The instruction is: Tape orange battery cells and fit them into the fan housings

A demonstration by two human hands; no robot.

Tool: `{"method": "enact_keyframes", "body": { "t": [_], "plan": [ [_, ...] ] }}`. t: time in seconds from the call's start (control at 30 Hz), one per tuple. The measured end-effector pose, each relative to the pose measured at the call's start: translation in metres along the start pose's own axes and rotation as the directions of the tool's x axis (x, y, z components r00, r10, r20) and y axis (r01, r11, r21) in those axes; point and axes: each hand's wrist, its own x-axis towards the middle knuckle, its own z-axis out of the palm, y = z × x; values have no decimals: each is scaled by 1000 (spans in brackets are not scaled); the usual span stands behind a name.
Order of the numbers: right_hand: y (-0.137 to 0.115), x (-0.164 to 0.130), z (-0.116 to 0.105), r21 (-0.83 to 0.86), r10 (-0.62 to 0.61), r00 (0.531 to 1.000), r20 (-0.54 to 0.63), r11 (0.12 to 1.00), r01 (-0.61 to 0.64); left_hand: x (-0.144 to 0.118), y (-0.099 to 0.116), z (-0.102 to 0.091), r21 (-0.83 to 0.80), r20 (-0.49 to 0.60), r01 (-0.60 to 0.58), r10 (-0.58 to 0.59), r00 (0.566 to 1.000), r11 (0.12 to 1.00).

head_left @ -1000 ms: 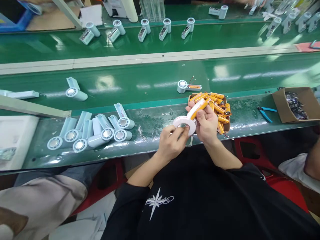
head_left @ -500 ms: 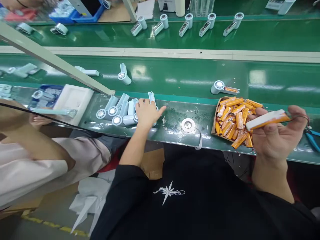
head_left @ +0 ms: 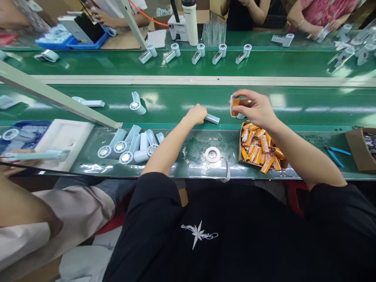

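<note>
Both hands reach out over the green belt [head_left: 308, 105].

The left hand [head_left: 196, 114] closes on a pale blue housing [head_left: 212, 118] lying on the belt. The right hand [head_left: 255, 106] pinches an orange cell [head_left: 234, 105] upright just above the belt, beyond the box [head_left: 240, 150] of cells. A tape roll [head_left: 212, 154] lies on the near ledge, between the arms.

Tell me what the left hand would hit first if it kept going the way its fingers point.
The left hand, gripping a pale housing, points right, toward the right hand holding an orange battery. That battery and hand probably come first, though depth is unclear.
</note>
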Motion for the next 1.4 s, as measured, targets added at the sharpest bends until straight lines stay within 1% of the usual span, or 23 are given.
{"method": "enact_keyframes", "body": {
  "t": [0.07, 0.17, 0.27, 0.33, 0.4, 0.53, 0.7, 0.8, 0.93, 1.03, 1.13, 1.17, 1.2, 1.23, 1.27, 1.3, 1.33, 1.37, 1.4],
  "plan": [
    [14, 27, 4, -116, 12, 994, 107, 993, 1, 10, -4, -3, -36, 8, -5, 5, 1000, 999],
    [35, 53, 15, -331, 67, 986, 150, 943, -14, 11, -10, -6, -112, -16, -10, 8, 1000, 994],
    [52, 68, 33, -516, 165, 962, 219, 856, -29, 10, -13, -6, -182, -60, 11, -23, 998, 983],
    [61, 72, 46, -632, 226, 929, 292, 775, 10, 12, -13, -5, -213, -92, 37, -58, 994, 976],
    [67, 73, 56, -712, 272, 900, 339, 700, 56, 15, -11, -2, -234, -120, 58, -88, 989, 971],
    [72, 75, 62, -787, 324, 871, 368, 608, 106, 22, -3, 6, -262, -163, 84, -130, 978, 961],
    [66, 80, 62, -863, 389, 834, 392, 470, 186, 26, 6, 13, -288, -193, 119, -179, 965, 950],
    [64, 76, 63, -883, 418, 811, 409, 407, 235, 26, 10, 13, -303, -195, 139, -204, 959, 943],
    [65, 68, 67, -906, 478, 783, 397, 343, 249, 25, 19, 11, -322, -194, 163, -234, 953, 932],
    [64, 72, 76, -915, 534, 751, 390, 316, 251, 26, 27, 7, -325, -189, 186, -257, 948, 927],
    [52, 84, 77, -914, 571, 717, 401, 305, 268, 24, 37, -3, -322, -194, 220, -291, 937, 921],
    [45, 85, 73, -911, 581, 704, 408, 305, 276, 20, 41, -5, -321, -201, 238, -312, 929, 917],
    [37, 84, 65, -906, 573, 704, 420, 314, 285, 13, 46, -6, -320, -228, 255, -335, 914, 912],
    [28, 78, 54, -895, 541, 718, 439, 338, 293, 1, 51, -5, -316, -272, 259, -349, 897, 913],
    [19, 68, 40, -877, 480, 746, 461, 377, 299, -15, 56, 0, -305, -326, 243, -340, 882, 921],
    [10, 52, 24, -849, 395, 783, 480, 433, 303, -36, 61, 9, -285, -377, 193, -295, 878, 939],
    [1, 32, 7, -804, 292, 816, 499, 507, 310, -61, 66, 21, -250, -418, 108, -207, 885, 962],
    [-8, 9, -9, -754, 205, 841, 500, 582, 306, -88, 71, 36, -210, -418, -8, -82, 905, 978],
    [-15, -16, -24, -699, 165, 848, 504, 655, 288, -115, 75, 53, -172, -379, -152, 78, 922, 973]
  ]
}}
